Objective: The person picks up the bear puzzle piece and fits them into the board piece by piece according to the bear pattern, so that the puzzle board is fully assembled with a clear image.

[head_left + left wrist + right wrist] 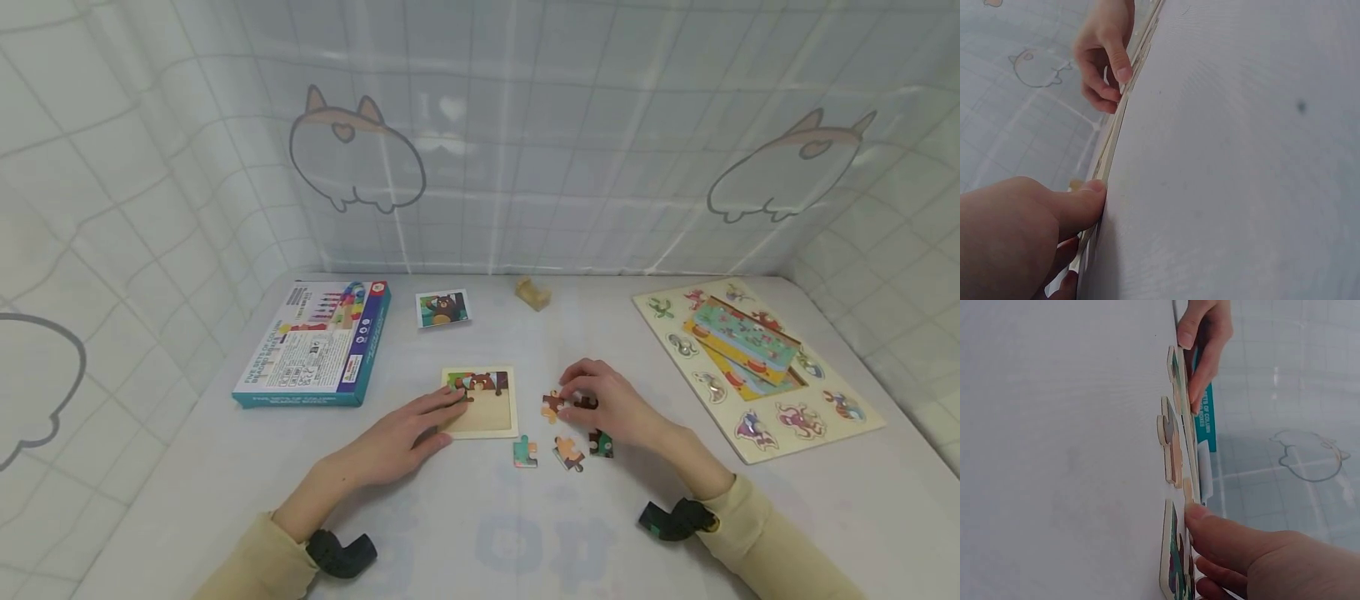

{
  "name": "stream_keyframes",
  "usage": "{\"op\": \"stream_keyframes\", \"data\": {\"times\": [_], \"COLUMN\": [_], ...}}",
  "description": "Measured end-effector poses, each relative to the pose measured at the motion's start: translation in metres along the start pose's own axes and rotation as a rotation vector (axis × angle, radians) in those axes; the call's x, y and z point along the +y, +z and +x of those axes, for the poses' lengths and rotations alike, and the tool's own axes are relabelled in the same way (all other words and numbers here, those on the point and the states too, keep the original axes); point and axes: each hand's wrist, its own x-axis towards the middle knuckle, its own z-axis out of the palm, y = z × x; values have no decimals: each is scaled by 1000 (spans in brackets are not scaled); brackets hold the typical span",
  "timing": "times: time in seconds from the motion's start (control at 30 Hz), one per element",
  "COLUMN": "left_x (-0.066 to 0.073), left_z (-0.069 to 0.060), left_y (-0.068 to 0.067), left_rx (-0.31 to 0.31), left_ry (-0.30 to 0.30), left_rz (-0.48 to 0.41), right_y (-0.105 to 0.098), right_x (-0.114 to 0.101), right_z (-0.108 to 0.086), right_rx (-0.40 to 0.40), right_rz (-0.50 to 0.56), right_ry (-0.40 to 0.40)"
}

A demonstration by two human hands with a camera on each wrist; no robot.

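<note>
Well to the left of the wooden puzzle tray (491,418), and a little beyond it, a teal-edged box (303,350) lies flat with its printed, mostly white face up. From the tray's near left side comes the left hand (408,435), below a beige sleeve (258,560) and a black wrist device (342,554); its fingers are stretched out and relaxed across the tray's left edge, grasping nothing, with the thumb close to the near left corner. Beyond the tray, slightly to its left, lies a bear picture (442,309). The tray itself shows a brown bear's head (482,382) along its far part, while bare wood shows nearer the person. Just off the tray's near right corner lies a teal-and-peach puzzle piece (523,453); beyond the tray, to its right, is a small tan block (532,293) with a notched top. Just right of the tray, the right hand (613,406) pinches a brown-and-orange piece (552,405) between thumb and finger. On the tray's near right side lie an orange piece (570,454), set askew, and then a dark green piece (601,443). Well to the tray's right, an animal board (731,423) lies at a slant, with overlapping colourful cards (746,337) on top.
</note>
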Motion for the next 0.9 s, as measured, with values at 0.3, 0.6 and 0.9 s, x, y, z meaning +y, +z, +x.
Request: {"op": "stream_keyframes", "data": {"times": [0.3, 0.6, 0.9], "left_x": [-1, -1, 0], "left_z": [0, 0, 0], "left_y": [1, 1, 0], "left_rx": [5, 2, 2], "left_ry": [1, -1, -6], "left_rz": [5, 6, 4], "right_y": [0, -1, 0], "right_x": [1, 2, 3], "right_z": [0, 0, 0], "right_rx": [-9, 13, 25], "right_rz": [-5, -27, -44], "right_ry": [-15, -63, -90]}}
